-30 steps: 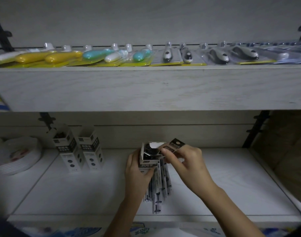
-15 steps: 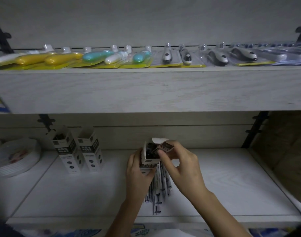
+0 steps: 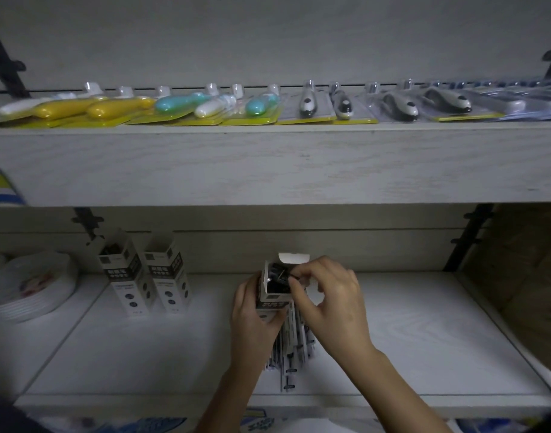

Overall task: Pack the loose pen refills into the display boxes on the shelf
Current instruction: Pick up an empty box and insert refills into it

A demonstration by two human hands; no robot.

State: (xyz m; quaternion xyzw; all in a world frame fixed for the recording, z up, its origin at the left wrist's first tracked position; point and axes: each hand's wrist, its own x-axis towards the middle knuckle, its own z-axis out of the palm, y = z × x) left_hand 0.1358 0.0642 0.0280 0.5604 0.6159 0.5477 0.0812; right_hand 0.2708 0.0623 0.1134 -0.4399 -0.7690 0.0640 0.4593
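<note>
My left hand (image 3: 254,320) grips an open white-and-black display box (image 3: 272,300) upright at the middle of the lower shelf (image 3: 408,348). Dark refill ends show in its mouth, and its lid flap (image 3: 293,257) stands up behind. My right hand (image 3: 330,303) pinches the top of a packaged refill at the box's opening; the refill itself is mostly hidden by my fingers. A pile of loose packaged refills (image 3: 291,354) lies flat on the shelf under both hands. Two more open display boxes (image 3: 124,273) (image 3: 169,273) stand at the back left.
A stack of white plates (image 3: 30,285) sits at the far left. The upper shelf (image 3: 268,164) overhangs, lined with blister-packed items (image 3: 205,104). Black brackets (image 3: 468,239) stand at the back. A brown panel (image 3: 524,276) borders the right side.
My right hand has pushed the refill pack down into the box; its dark header card, raised above the opening before, is now low at the mouth. The left hand keeps its grip.
</note>
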